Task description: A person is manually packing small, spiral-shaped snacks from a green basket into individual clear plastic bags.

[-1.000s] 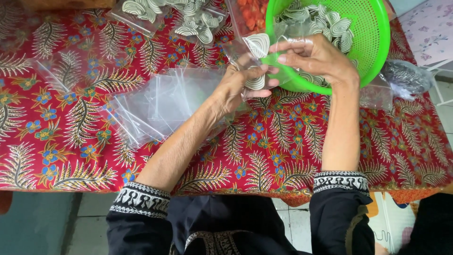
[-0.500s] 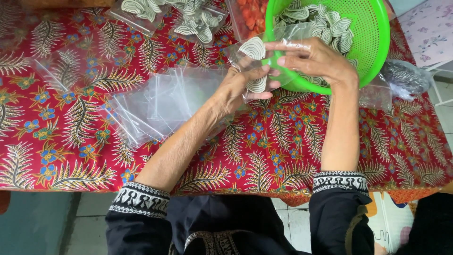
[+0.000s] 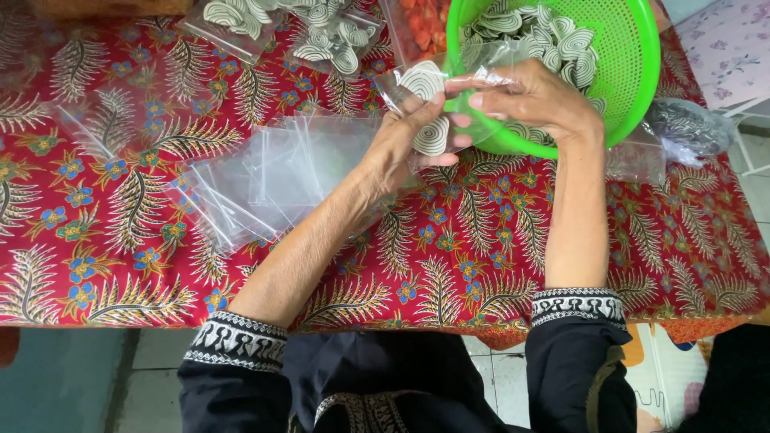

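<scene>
Left hand clamped on a small clear bag, fingers curled round its lower part, two swirl crackers inside it (one high near the bag mouth, one low by the fingertips). Right hand pinches the bag's open top edge, thumb and forefinger pressed together on the plastic, remaining fingers bent loosely over the near rim of the green basket. Bag sits between both hands, held just above the cloth, right against the basket's near-left rim. Basket is at the table's far right, full of more swirl crackers, cream with dark lines. Under and right of it a clear bag of dark stuff near the right edge. Left of the hands a loose pile of empty bags in the middle of the red cloth. Far edge: filled bags of crackers, and a bag of orange bits just beside the basket. Black sleeves with patterned cuffs at the near edge
</scene>
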